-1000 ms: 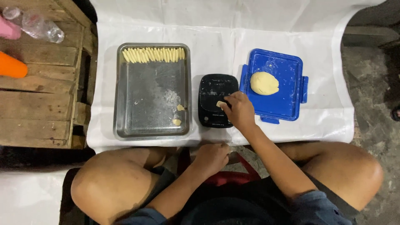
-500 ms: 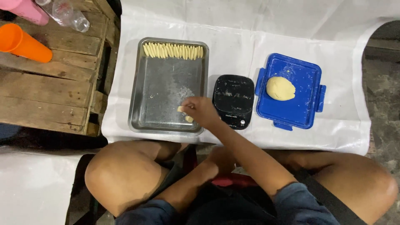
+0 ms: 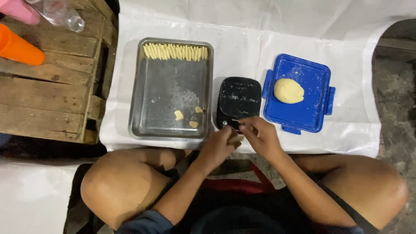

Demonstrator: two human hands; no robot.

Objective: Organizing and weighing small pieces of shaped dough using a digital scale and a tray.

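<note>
At lower centre, the left hand (image 3: pixel 219 146) and right hand (image 3: pixel 260 136) are meeting, fingers pinching together around a small pale dough piece (image 3: pixel 236 139) just below the black rectangular digital scale (image 3: pixel 238 103). The piece is looking soft, light and easily squashed, best held gently at its sides. Nothing here is showing a legible label; farther right, a round pale dough lump (image 3: pixel 288 90) is sitting on the blue plastic container lid (image 3: pixel 312 112).

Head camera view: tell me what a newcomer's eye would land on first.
The bright blue lid at the right, with a pale dough ball lying on it, stands out against the white sheet. Left of it sit a black scale and a metal tray with a row of dough sticks along its far edge. The left hand and right hand meet just below the scale.
</note>
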